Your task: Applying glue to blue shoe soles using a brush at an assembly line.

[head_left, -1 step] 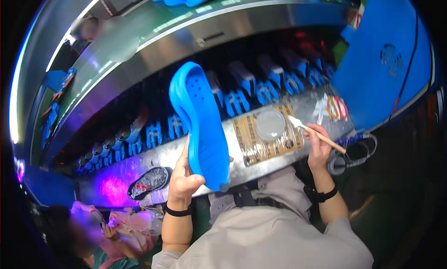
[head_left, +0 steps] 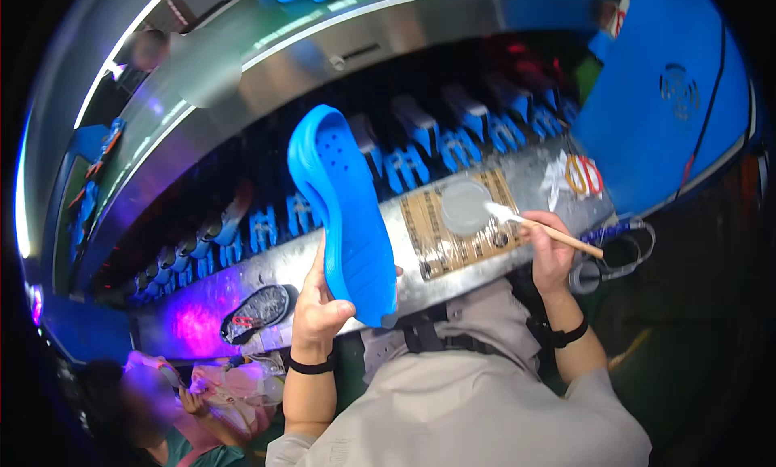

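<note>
My left hand (head_left: pixel 320 309) is closed around the lower edge of a blue shoe sole (head_left: pixel 360 249), with the thumb on the near side. The sole stands tilted upright, its holed inner face turned toward me. In my right hand (head_left: pixel 551 253) is a brush (head_left: pixel 567 238) with a wooden handle and white bristles, pinched between the fingers. The bristle tip reaches the right rim of a shallow round dish (head_left: pixel 467 207) of pale liquid; whether it touches cannot be told. Under the dish lies a brown cardboard piece (head_left: pixel 440 254) wrapped in clear film.
A dark shoe-shaped piece (head_left: pixel 257 313) lies on the metal bench (head_left: pixel 323 261) to the left. Several blue shoe holders (head_left: pixel 406 168) line the far side. Scissors (head_left: pixel 584 174) with orange-red handles rest at right beside white scraps. Another person (head_left: pixel 194 406) works at lower left.
The brush has shifted slightly left and its bristles now overlap the dish's right edge. My left hand keeps its hold on the sole; the view has moved a little.
</note>
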`<state>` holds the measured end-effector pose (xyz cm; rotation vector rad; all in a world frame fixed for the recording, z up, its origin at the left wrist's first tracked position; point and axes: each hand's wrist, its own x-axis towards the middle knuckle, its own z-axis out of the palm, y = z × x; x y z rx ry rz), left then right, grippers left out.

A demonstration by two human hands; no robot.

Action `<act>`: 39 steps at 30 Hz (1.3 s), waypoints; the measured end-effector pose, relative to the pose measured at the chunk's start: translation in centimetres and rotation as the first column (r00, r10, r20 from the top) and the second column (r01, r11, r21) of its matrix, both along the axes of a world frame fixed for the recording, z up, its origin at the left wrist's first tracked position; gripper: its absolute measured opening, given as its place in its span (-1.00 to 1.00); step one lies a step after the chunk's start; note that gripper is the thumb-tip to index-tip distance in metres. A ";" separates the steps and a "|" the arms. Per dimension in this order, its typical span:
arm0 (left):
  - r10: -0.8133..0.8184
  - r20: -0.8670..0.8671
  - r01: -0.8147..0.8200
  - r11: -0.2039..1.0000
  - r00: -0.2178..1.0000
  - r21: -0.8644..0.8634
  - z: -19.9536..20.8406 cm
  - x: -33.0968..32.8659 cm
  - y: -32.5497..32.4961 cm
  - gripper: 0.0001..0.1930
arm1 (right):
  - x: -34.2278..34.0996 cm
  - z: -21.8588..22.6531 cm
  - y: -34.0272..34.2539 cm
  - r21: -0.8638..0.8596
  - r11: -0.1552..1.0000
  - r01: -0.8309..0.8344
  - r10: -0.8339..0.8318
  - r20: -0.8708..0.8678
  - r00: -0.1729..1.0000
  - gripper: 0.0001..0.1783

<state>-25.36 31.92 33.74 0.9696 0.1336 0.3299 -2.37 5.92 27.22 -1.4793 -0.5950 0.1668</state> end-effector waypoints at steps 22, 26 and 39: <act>0.109 -0.121 -0.104 0.994 0.987 0.044 -2.5 -1.2 -3.7 0.13 | -5.6 6.5 4.4 -0.137 0.790 -0.597 0.602 0.358 0.714 -0.84; 0.110 -0.067 -0.110 0.994 0.992 0.002 -3.1 -1.5 -3.4 0.16 | -4.5 6.0 3.1 0.030 0.879 -0.476 0.466 0.153 0.871 -0.77; -0.267 -0.031 0.265 0.963 0.963 -0.057 4.1 -2.0 0.8 0.17 | 5.0 -7.3 1.0 -0.183 0.914 0.361 -0.290 0.327 0.900 -0.74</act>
